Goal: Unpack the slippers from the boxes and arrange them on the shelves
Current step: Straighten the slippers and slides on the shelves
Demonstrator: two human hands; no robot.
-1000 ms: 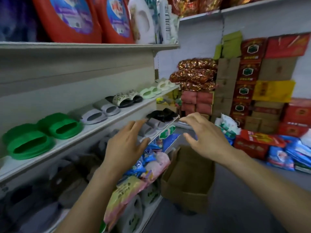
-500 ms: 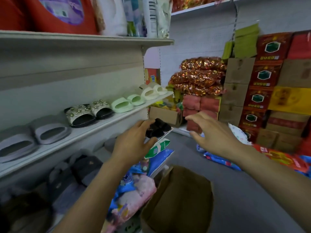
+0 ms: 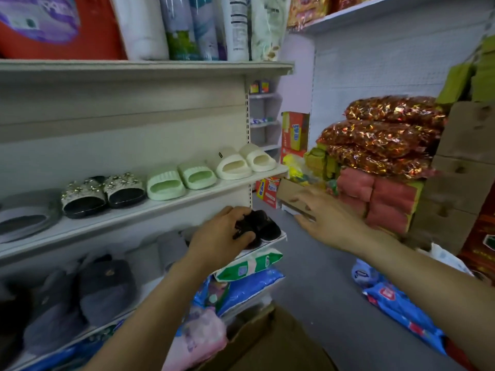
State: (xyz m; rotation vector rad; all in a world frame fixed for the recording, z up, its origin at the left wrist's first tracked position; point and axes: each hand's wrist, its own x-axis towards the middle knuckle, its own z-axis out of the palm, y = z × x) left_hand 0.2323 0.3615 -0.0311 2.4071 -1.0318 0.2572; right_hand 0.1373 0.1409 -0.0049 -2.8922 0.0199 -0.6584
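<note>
Black slippers (image 3: 265,226) sit at the shelf (image 3: 270,243) end, left hand (image 3: 219,239) curled round one; right hand (image 3: 329,218) hovers, fingers spread.

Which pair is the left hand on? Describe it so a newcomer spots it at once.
On the white shelving at left, take the shelf under the cream slippers. At its right end sit the black slippers, the left hand gripping the left one. Beside them are grey slippers; only these are black.
</note>
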